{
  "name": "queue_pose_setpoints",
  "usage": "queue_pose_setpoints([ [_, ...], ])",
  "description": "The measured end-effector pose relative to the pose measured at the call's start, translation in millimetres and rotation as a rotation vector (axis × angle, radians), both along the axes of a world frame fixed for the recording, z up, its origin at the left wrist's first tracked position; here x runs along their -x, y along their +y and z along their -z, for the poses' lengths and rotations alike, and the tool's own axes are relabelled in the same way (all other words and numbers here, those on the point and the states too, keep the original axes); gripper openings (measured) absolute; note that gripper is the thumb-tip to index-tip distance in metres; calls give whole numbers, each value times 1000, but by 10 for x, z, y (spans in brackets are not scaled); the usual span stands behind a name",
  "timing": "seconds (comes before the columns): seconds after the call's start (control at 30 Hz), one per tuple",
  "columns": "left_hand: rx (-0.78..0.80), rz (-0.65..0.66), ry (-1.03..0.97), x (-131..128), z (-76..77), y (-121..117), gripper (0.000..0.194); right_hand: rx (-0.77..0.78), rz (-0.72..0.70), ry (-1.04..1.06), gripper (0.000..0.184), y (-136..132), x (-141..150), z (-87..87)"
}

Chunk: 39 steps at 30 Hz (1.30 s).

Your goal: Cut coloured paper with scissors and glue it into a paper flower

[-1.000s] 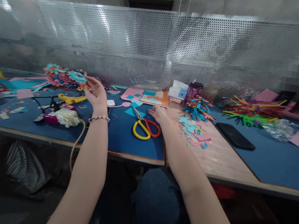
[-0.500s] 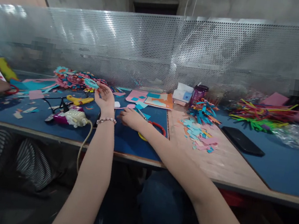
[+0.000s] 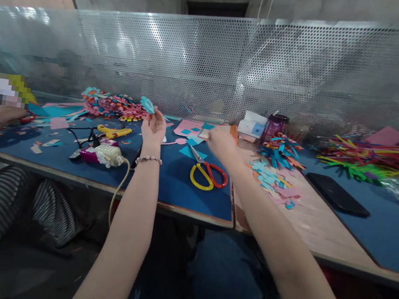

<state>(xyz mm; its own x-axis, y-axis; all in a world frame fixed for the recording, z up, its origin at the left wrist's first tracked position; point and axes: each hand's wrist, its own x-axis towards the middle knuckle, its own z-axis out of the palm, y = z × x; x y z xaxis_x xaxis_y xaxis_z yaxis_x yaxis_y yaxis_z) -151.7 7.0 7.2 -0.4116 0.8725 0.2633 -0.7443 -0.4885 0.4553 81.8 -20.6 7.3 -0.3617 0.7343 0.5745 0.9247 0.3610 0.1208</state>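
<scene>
My left hand (image 3: 155, 127), a beaded bracelet at its wrist, pinches a light-blue paper flower (image 3: 147, 105) and holds it up above the table. Beyond the scissors, my right hand (image 3: 221, 145) is over the stacked coloured paper sheets (image 3: 181, 126), seen from the back with its fingers curled. Whatever its fingertips hold is hidden. Red-and-yellow-handled scissors (image 3: 204, 174) lie on the blue mat between my forearms, their blades by a blue paper piece (image 3: 190, 151). A pink round-ended paper strip (image 3: 179, 141) rests near the blade tips.
A glue gun (image 3: 103, 153) with a cord, a yellow tool (image 3: 114, 132) and piled paper flowers (image 3: 112, 106) lie left. Paper scraps (image 3: 272, 178), a blue fringed bundle (image 3: 282, 152), a dark phone (image 3: 337, 194) and coloured strips (image 3: 367, 157) lie right. Another person's hand (image 3: 0, 115) works far left.
My right hand has moved right and away from me, off the scissors' blades to the paper sheets. The blue flower in my left hand is now tilted up higher. The view has shifted slightly.
</scene>
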Motion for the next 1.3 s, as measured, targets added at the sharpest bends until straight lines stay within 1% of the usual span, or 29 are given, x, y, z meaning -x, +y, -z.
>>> queue_pose_setpoints([
  [0.07,34,219,10,-83,-21,-5,18,60,270,122,30,46,-455,-37],
  [0.1,52,303,26,-124,-26,-10,17,105,359,150,28,59,-671,-12],
  [0.13,58,351,38,-160,-26,-16,17,108,424,176,28,66,-869,38],
  [0.17,63,382,45,-191,-24,-23,17,93,461,185,28,67,-1040,103],
  [0.23,80,420,63,-244,-15,-36,17,5,496,217,30,63,-1284,237],
  [0.3,128,473,145,-301,-5,-42,13,-96,487,307,37,69,-1378,317],
  [0.33,155,504,215,-337,0,-43,11,-135,443,362,40,77,-1367,329],
  [0.37,176,531,299,-378,7,-40,9,-142,370,428,42,87,-1318,325],
  [0.4,174,545,378,-425,17,-35,10,-118,272,505,44,95,-1238,313],
  [0.43,174,549,445,-476,30,-27,11,-31,146,592,46,99,-1132,300],
  [0.47,171,539,500,-527,49,-17,12,106,19,701,50,97,-1007,292],
  [0.53,176,509,597,-625,96,6,12,356,-189,894,54,69,-741,300],
  [0.6,166,506,698,-710,147,29,12,493,-341,961,49,15,-508,332],
  [0.63,149,513,748,-746,171,38,14,510,-377,1001,47,-18,-418,348],
  [0.7,116,511,826,-807,207,50,17,498,-413,1084,38,-79,-307,367],
  [0.77,103,487,873,-854,228,55,19,470,-400,1188,30,-119,-274,368],
  [0.83,96,472,899,-887,236,54,21,461,-380,1264,22,-125,-292,368],
  [0.93,74,490,923,-914,239,46,21,440,-348,1277,17,-76,-349,407],
  [1.03,75,508,921,-916,244,43,20,360,-301,1267,19,8,-397,467],
  [1.13,82,524,904,-908,253,40,15,268,-306,1253,26,46,-421,484],
  [1.2,83,579,925,-914,255,26,14,225,-335,1209,29,22,-421,462],
  [1.3,85,707,997,-952,243,-23,16,141,-369,1097,29,-49,-407,416],
])
